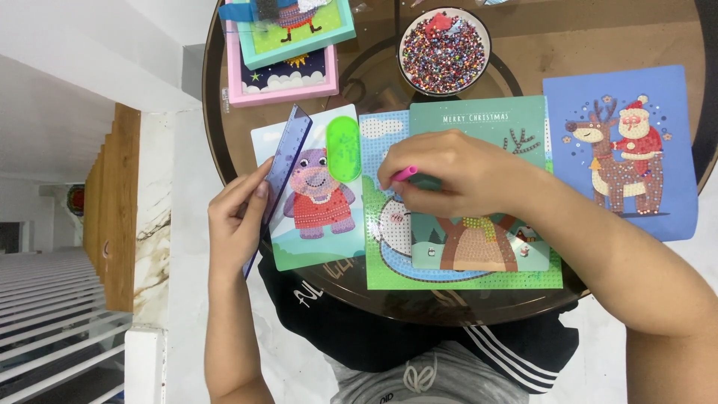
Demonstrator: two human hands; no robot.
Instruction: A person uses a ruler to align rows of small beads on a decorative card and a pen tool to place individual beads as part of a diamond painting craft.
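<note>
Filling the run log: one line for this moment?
left hand: holds blue ruler | right hand: pink pen on green card

Your right hand (449, 176) pinches a pink pen (404, 173) with its tip down on the green card (389, 254), which lies under a tree card (479, 120) on the round table (538, 37). Your left hand (238, 221) holds a purple ruler (288, 153) on edge against the hippo card (318, 198), beside a green tray (343, 148). A bead bowl (444, 51) sits beyond, a reindeer card (624, 153) to the right, framed pictures (288, 56) at top left.
</note>
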